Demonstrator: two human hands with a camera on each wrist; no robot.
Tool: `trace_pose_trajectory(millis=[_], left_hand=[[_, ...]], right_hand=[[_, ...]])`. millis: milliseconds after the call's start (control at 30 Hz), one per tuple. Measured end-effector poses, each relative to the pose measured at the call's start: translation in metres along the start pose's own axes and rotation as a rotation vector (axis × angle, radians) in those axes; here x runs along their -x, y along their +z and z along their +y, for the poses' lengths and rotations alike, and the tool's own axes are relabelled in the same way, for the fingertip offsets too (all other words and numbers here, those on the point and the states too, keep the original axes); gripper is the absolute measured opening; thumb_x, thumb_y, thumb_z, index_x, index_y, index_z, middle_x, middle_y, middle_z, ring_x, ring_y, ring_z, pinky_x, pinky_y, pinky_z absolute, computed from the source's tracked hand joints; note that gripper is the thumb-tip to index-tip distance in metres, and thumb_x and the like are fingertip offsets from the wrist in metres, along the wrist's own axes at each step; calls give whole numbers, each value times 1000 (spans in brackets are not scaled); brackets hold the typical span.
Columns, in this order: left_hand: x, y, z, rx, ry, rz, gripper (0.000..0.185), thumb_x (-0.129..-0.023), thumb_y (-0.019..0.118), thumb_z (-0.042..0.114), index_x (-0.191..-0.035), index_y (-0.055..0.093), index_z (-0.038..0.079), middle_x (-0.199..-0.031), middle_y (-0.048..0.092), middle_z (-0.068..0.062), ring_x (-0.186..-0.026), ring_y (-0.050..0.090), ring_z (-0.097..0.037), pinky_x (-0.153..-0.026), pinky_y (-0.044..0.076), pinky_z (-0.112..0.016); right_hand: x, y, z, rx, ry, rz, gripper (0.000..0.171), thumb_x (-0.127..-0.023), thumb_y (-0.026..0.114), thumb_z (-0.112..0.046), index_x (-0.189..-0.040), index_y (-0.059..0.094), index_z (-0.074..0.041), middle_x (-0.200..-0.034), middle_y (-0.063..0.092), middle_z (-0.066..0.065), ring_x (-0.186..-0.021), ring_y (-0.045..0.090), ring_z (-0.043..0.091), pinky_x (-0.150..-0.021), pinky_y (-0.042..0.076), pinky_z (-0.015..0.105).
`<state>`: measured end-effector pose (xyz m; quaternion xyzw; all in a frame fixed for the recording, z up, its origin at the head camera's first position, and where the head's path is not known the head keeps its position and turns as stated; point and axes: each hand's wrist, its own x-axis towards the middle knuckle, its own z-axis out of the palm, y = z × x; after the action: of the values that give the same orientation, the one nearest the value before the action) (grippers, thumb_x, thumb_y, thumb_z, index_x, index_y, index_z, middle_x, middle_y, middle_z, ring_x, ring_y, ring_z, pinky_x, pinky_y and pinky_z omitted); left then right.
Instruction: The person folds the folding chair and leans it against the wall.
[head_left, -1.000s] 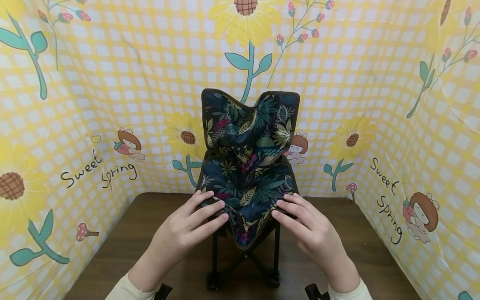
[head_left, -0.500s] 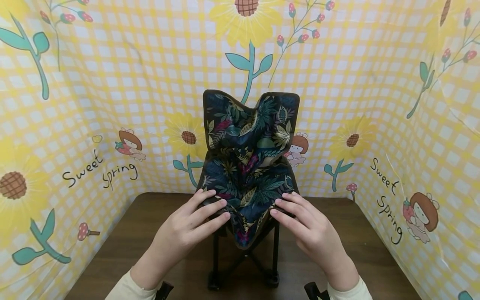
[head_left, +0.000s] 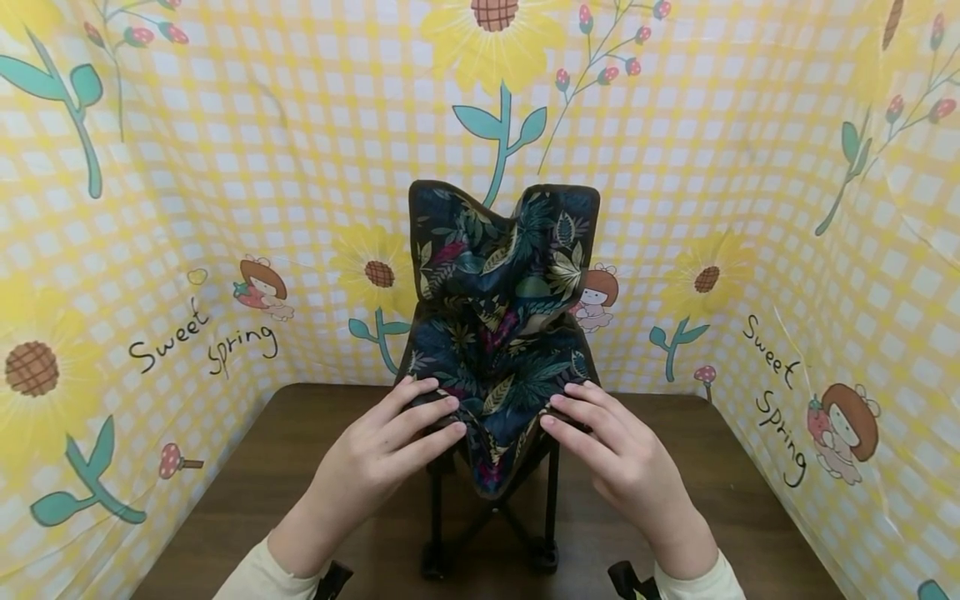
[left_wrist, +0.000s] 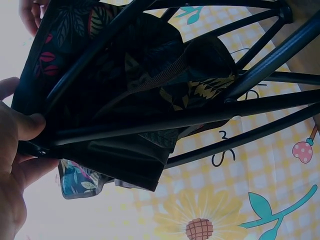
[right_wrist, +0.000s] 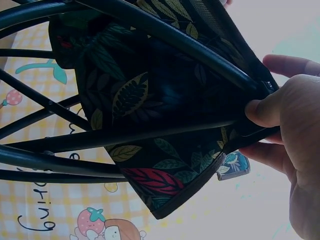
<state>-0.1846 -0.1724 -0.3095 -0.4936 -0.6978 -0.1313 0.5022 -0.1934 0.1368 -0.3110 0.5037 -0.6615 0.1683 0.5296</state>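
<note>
A small folding camp chair (head_left: 495, 367) with dark leaf-print fabric and black tube legs stands upright in the head view, its seat sagging into a fold down the middle. My left hand (head_left: 367, 454) grips the seat's front left corner, fingers over the top. In the left wrist view its thumb (left_wrist: 34, 123) lies beneath, where the frame tubes (left_wrist: 150, 125) meet. On the front right corner, my right hand (head_left: 630, 458) has a matching grip. The right wrist view shows that thumb (right_wrist: 262, 112) against the underside at the tube joint. The hands hide both front corners from above.
The chair stands on a dark brown wooden table (head_left: 315, 500). A yellow checked cloth (head_left: 315, 167) with sunflowers and cartoon figures hangs behind it and along both sides. Black straps (head_left: 330, 579) show at the wrists.
My left hand has shifted slightly right, and the chair's left legs have come a little closer to the right ones. The right hand has barely moved, and both grips are kept.
</note>
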Motion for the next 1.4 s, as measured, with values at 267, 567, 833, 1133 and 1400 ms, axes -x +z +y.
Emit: trace_pose_trajectory(millis=[267, 567, 833, 1133, 1400], left_hand=[[-2, 3, 1, 4, -3, -1, 31, -109, 47, 5, -116, 77, 11, -124, 71, -11, -118, 65, -39, -91, 58, -59], [-7, 4, 1, 4, 15, -5, 31, -108, 47, 4, -117, 76, 11, -125, 71, -11, -118, 66, -39, -92, 58, -59], [-10, 6, 2, 9, 28, -7, 31, -108, 48, 4, -118, 76, 10, -125, 71, -12, -118, 66, -39, -91, 58, -59], [-13, 4, 1, 35, 10, -28, 31, -109, 47, 5, -119, 76, 11, -126, 71, -11, -120, 64, -38, -99, 54, -58], [-15, 3, 1, 34, 11, -41, 32, -109, 45, 4, -120, 75, 10, -126, 71, -11, -121, 64, -37, -100, 54, -57]], right_hand=[[-1, -1, 1, 5, -4, -1, 40, -102, 41, 12, -116, 75, -4, -113, 72, 20, -103, 70, 41, -100, 56, 44], [-4, -2, 1, 15, -8, 2, 36, -104, 44, 9, -116, 75, -4, -113, 72, 20, -102, 70, 41, -99, 57, 45], [-5, -3, 2, 6, -17, 2, 34, -104, 45, 8, -116, 75, -3, -113, 72, 20, -103, 70, 41, -100, 56, 45], [-8, -4, 2, 3, -14, -4, 33, -104, 46, 7, -116, 75, -3, -112, 72, 20, -103, 70, 41, -101, 56, 45], [-10, -5, 2, -9, -9, -15, 32, -106, 46, 5, -117, 75, -2, -113, 72, 19, -104, 70, 40, -101, 56, 45]])
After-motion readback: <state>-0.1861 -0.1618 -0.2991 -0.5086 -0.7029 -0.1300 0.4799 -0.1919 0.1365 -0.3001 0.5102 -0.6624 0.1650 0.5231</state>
